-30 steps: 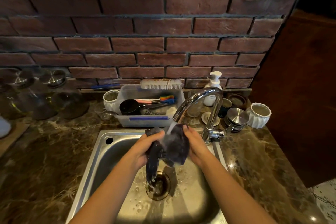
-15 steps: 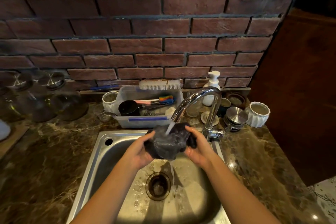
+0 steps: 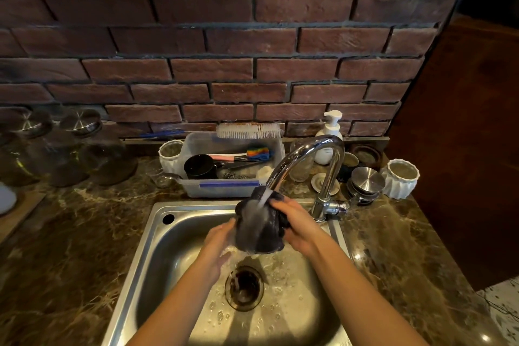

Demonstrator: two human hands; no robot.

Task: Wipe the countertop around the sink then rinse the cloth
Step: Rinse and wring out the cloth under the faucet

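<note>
The left hand [image 3: 220,240] has its fingers curled round the dark cloth [image 3: 261,233] from below; the right hand [image 3: 296,223] fingers wrap over its top, with water from the tap [image 3: 323,140] pouring between them.

Two bare forearms come up from the bottom edge of the frame and angle inward, meeting just above centre. The left forearm [image 3: 179,298] slants up and to the right, the right forearm [image 3: 351,281] up and to the left. The left hand [image 3: 222,239] is slightly blurred. Its thumb side is pressed against the left flank of a dark cloth [image 3: 258,233], with its fingers tucked out of sight beneath. The right hand [image 3: 297,229] sits slightly higher in the frame, fingers curled over the cloth's top right, gripping it.
</note>
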